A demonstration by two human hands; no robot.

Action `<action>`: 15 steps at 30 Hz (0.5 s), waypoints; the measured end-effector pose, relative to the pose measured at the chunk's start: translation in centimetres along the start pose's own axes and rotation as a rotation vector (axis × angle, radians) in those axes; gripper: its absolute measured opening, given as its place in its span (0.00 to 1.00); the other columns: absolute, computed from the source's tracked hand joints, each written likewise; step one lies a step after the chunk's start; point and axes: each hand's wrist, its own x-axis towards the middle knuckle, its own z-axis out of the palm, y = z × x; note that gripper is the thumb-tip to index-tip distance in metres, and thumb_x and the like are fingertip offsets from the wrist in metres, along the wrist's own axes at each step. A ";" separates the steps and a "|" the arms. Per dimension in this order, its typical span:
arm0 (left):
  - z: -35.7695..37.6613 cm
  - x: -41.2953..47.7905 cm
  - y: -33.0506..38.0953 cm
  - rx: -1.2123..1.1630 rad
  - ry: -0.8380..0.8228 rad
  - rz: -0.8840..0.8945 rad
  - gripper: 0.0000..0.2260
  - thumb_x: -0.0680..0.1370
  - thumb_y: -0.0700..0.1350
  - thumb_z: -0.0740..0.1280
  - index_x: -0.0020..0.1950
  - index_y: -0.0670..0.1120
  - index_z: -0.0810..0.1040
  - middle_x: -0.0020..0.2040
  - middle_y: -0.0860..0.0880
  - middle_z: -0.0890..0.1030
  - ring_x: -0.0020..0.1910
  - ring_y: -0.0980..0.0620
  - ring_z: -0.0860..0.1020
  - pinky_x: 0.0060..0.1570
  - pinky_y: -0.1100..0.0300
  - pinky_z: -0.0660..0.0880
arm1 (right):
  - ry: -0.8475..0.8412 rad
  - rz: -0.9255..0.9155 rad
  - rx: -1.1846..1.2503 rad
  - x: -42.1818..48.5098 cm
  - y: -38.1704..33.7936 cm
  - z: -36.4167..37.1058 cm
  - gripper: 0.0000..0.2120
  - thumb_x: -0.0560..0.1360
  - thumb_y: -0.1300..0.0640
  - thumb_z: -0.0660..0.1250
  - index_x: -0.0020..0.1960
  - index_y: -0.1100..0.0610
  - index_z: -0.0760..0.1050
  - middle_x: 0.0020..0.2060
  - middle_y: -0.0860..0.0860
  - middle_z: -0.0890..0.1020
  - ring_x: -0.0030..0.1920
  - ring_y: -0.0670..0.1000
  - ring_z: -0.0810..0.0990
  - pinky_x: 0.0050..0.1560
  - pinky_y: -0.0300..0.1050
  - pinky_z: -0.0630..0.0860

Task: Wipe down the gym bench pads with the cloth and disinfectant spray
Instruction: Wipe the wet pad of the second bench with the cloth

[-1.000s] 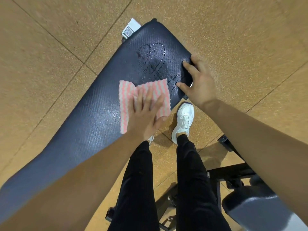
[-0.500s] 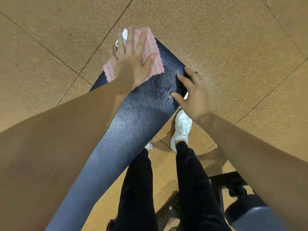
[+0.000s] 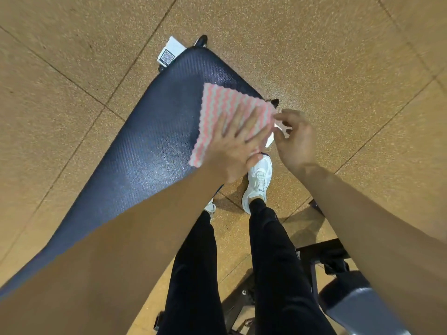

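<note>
- The left hand [image 3: 238, 146] lay flat on the cloth [image 3: 222, 107], fingers straight and spread, pressing it down without gripping it.
- The right hand [image 3: 296, 139] hovered just off the pad's right edge with its fingers loosely curled. Its fingertips [image 3: 278, 116] were right at the cloth's near corner, but whether they pinched it could not be told.
- The cloth, striped pink and white with a scalloped edge, was spread on the right side of the pad [image 3: 145, 146], near its far end, with one corner reaching past the pad's edge.
- The pad was dark blue and ribbed, and ran from lower left to upper middle. A damp sheen showed on it beside the left forearm.
- A white label [image 3: 169, 54] with a QR code stuck out past the pad's far end.
- A small white object [image 3: 270, 139] showed between the two hands, too hidden to name.
- Below the hands were black trousers [image 3: 278, 262] and white shoes [image 3: 257, 180] on a tan speckled floor [image 3: 338, 56].
- At lower right stood a black frame [image 3: 321, 250] and a second, grey pad [image 3: 360, 308].
</note>
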 end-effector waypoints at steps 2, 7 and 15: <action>-0.4 -0.2 0.2 -0.066 -0.034 0.041 0.34 0.84 0.62 0.53 0.84 0.56 0.38 0.84 0.48 0.36 0.82 0.42 0.34 0.79 0.39 0.36 | 0.027 0.056 0.017 -0.1 0.1 -0.5 0.15 0.79 0.65 0.67 0.64 0.54 0.79 0.62 0.47 0.78 0.55 0.47 0.79 0.58 0.41 0.78; -2.7 -1.2 -3.7 -0.216 0.138 0.070 0.28 0.82 0.46 0.59 0.83 0.48 0.60 0.84 0.46 0.55 0.83 0.46 0.52 0.81 0.46 0.53 | 0.055 0.015 0.091 -0.8 -0.9 0.1 0.13 0.79 0.65 0.67 0.61 0.55 0.79 0.57 0.48 0.78 0.52 0.46 0.79 0.59 0.43 0.79; -4.0 2.9 -7.2 0.071 0.089 0.187 0.27 0.86 0.53 0.52 0.84 0.50 0.54 0.85 0.46 0.53 0.84 0.45 0.50 0.81 0.49 0.46 | -0.031 0.054 0.233 -0.1 -2.9 3.2 0.28 0.75 0.60 0.71 0.74 0.62 0.70 0.68 0.55 0.75 0.71 0.57 0.73 0.74 0.56 0.69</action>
